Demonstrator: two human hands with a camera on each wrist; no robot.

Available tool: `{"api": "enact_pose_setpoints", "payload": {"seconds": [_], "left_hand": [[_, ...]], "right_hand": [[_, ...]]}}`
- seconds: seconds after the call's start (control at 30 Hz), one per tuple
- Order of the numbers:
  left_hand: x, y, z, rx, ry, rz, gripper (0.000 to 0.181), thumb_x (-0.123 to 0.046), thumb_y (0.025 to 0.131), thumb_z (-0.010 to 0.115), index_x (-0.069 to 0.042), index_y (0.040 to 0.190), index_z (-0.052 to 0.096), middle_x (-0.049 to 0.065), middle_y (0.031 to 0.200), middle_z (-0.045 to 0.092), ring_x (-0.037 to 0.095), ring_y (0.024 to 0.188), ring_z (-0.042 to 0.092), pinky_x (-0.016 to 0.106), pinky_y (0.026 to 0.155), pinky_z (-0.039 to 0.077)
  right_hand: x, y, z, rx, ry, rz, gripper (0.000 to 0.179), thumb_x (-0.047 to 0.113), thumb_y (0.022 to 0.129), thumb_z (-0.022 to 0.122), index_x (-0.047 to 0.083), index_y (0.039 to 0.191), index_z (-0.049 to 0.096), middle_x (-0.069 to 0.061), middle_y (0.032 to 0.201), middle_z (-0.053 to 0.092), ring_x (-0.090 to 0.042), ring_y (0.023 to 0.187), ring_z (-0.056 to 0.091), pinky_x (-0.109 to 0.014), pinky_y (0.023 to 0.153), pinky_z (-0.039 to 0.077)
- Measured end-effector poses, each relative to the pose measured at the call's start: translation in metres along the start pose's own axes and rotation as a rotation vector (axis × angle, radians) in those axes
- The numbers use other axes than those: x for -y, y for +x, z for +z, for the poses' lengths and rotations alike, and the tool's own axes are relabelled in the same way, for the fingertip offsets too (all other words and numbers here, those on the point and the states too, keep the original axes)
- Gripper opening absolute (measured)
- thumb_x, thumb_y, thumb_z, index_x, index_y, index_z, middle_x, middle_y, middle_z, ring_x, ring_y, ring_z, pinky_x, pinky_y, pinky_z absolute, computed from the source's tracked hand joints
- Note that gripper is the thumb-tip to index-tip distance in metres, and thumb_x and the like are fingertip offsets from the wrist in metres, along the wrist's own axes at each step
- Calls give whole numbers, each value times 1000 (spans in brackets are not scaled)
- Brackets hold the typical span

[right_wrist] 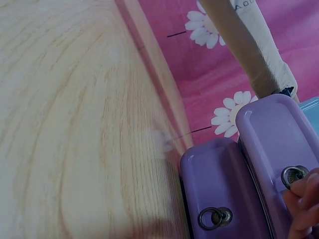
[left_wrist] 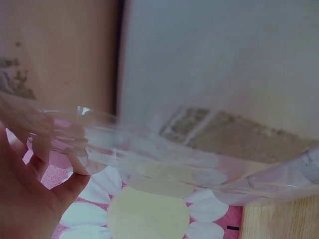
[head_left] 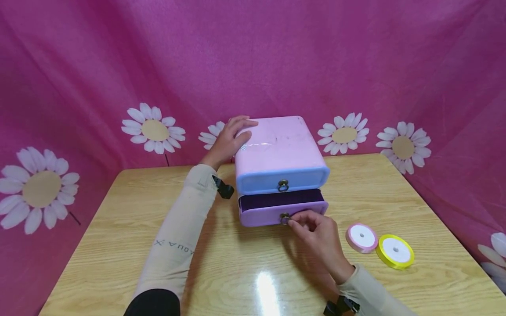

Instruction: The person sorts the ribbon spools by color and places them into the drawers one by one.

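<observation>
Daisy-print cloth [head_left: 253, 57] spans the top of the frame, behind the wooden surface [head_left: 138, 210]. At centre stands a pink drawer box [head_left: 280, 142], its purple drawer [head_left: 261, 216] partly out. The left hand [head_left: 227, 142] rests, grip wide, on the box's upper-left edge. The right hand [head_left: 320, 237], lower right of centre, has a narrow grip, pinching the drawer's ring pull [head_left: 284, 218]. Further right lie yellow [head_left: 400, 255] and pink ribbon spools [head_left: 361, 241].

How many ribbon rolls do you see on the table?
2 in the head view: the pink roll to the right of the right hand, and the yellow roll just right of it. Others could be hidden behind the cabinet.
</observation>
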State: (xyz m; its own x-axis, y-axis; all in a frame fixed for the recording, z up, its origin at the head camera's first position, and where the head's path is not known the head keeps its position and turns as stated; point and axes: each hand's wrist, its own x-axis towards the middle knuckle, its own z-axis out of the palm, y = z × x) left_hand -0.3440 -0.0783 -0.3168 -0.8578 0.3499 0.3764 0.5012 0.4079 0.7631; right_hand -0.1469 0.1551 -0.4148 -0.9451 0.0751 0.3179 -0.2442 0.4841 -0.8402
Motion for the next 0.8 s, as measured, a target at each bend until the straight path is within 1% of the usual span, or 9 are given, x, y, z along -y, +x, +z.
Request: {"api": "enact_pose_setpoints", "payload": {"seconds": [0.07, 0.23, 0.3, 0.53, 0.7, 0.8], "left_hand": [[-11, -4, -2, 10, -9, -3, 35, -32, 89, 50, -25, 123, 56, -6, 139, 32, 10, 128, 25, 45, 104, 21], [-37, -15, -6, 20, -30, 7, 35, -16, 90, 49, -9, 124, 54, 9, 140, 32, 22, 130, 25, 47, 105, 18], [-37, -15, -7, 14, -33, 22, 34, -16, 90, 49, -8, 123, 55, 10, 139, 33, 23, 129, 26, 47, 105, 18], [-37, -15, -7, 11, -37, 15, 34, -16, 90, 49, -10, 123, 55, 9, 139, 33, 23, 129, 26, 48, 105, 18], [-37, -15, -7, 9, -40, 22, 34, -16, 90, 49, -9, 123, 55, 10, 139, 34, 23, 129, 26, 48, 105, 17], [-37, -15, -7, 12, -41, 24, 34, -16, 91, 49, -8, 123, 55, 10, 139, 34, 22, 129, 25, 48, 105, 17]], "right_hand": [[0, -2, -1, 2, 2, 1, 7, 20, 74, 74, 21, 75, 67, 7, 61, 58, -8, 52, 45, -21, 45, 36], [30, -11, -8, 26, 18, 43, 5, 10, 75, 72, 11, 77, 68, 0, 62, 60, -8, 52, 43, -20, 46, 35], [41, -15, -11, 33, 21, 49, 4, 6, 75, 71, 7, 77, 67, -3, 62, 59, -8, 51, 43, -19, 46, 35], [41, -22, -12, 11, 19, 6, 7, 3, 73, 72, 8, 75, 67, 0, 59, 58, -7, 49, 44, -20, 44, 37], [42, -25, -13, 15, 35, 15, 6, 3, 74, 71, 7, 75, 67, -1, 59, 58, -7, 49, 44, -20, 44, 37], [41, -26, -14, 20, 34, 5, 7, 2, 74, 71, 7, 75, 67, -1, 58, 57, -7, 49, 44, -20, 43, 37]]}}
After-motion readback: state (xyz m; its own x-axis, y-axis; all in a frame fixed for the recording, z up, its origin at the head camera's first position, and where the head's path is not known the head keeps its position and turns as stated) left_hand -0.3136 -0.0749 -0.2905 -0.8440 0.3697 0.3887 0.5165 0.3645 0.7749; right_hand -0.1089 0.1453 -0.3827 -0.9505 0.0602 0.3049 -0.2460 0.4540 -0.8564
